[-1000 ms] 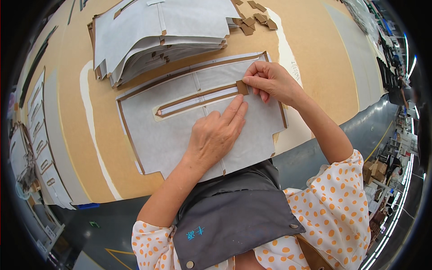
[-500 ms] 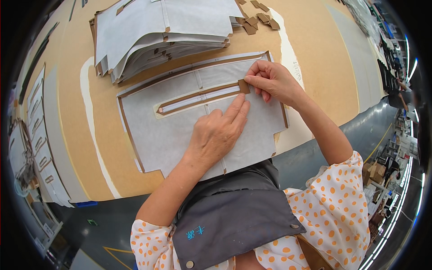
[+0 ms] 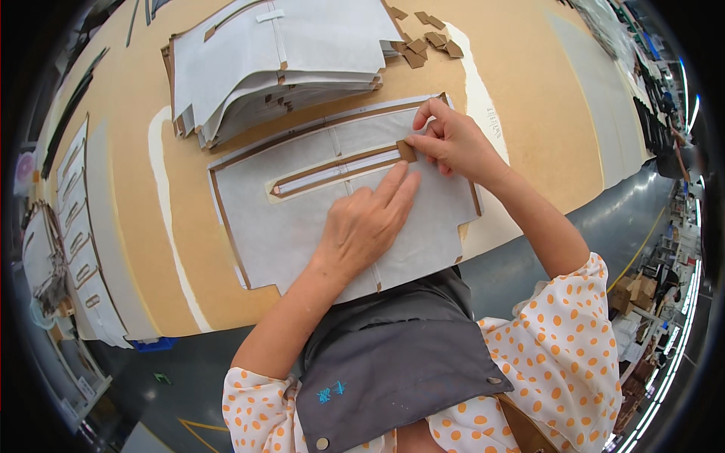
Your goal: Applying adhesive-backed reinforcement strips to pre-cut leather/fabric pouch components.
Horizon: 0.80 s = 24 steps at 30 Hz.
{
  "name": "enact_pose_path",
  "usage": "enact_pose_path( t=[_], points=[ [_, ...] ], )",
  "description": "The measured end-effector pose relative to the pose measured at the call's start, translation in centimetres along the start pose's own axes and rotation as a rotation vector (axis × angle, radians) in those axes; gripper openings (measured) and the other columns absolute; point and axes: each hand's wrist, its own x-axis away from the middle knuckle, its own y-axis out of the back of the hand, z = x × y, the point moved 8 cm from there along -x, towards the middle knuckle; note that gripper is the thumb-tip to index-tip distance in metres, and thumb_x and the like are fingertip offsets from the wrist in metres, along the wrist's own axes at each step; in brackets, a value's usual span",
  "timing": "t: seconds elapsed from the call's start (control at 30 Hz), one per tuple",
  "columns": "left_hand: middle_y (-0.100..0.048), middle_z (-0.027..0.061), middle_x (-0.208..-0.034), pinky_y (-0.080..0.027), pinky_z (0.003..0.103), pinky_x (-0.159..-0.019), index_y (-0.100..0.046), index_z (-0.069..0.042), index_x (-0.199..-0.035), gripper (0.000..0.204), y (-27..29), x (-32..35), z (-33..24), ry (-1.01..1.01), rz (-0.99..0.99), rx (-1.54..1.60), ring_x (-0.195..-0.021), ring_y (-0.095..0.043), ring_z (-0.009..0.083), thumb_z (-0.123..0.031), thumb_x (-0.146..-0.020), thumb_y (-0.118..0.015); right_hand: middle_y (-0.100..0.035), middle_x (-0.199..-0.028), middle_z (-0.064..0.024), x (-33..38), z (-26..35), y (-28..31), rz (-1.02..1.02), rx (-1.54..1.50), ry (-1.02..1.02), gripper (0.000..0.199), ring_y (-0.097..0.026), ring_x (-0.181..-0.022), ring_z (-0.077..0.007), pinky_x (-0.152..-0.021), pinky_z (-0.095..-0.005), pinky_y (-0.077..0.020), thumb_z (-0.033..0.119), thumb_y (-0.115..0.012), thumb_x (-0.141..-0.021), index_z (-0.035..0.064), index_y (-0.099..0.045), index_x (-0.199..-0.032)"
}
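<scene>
A white-backed panel (image 3: 294, 241) with brown edges lies flat on the table in front of me. Across it runs a long narrow slot (image 3: 366, 162) framed in brown strips and a pale border. A small brown square patch (image 3: 407, 152) covers the slot's right end. My right hand (image 3: 459, 143) pinches that patch at its upper right corner between thumb and forefinger, the other fingers curled. Flat on the panel below the slot rests my left hand (image 3: 366, 219), fingers stretched, its fingertips just under the patch.
Behind the panel stands a stack of similar white panels (image 3: 234, 64). Several loose brown patches (image 3: 414, 57) are scattered right of the stack. More slotted panels (image 3: 75, 226) hang or lie along the left side. The table's near edge runs close to my apron (image 3: 400, 377).
The view has shifted slightly, so the panel and stack sit a little further right in the picture. Both hands keep nearly the same places at the patch.
</scene>
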Motion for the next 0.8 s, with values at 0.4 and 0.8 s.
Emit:
enact_pose_path(
  t=[0.4,0.8],
  points=[
    [-0.064,0.0061,-0.090,-0.051,0.038,-0.063,-0.070,-0.010,-0.099,0.015,1.3,-4.5,6.0,0.347,-0.220,0.466,-0.075,-0.066,0.0227,-0.018,-0.086,-0.075,-0.058,-0.098,-0.0060,6.8,0.7,-2.5,-0.262,0.487,0.714,0.050,-0.058,-0.086,-0.0236,-0.076,-0.0352,-0.0486,0.020,-0.076,-0.085,0.0097,-0.063,-0.132],
    [-0.061,0.0047,-0.080,-0.049,0.041,-0.059,-0.057,-0.011,-0.084,0.034,-0.8,-6.8,6.1,0.402,-0.045,0.211,-0.069,-0.063,0.0294,-0.035,-0.079,-0.081,-0.055,-0.102,-0.0032,7.0,0.6,-3.5,-0.349,0.742,0.769,0.050,-0.053,-0.088,-0.0208,-0.075,-0.0349,-0.0426,0.024,-0.076,-0.083,0.0076,-0.065,-0.129]
  ],
)
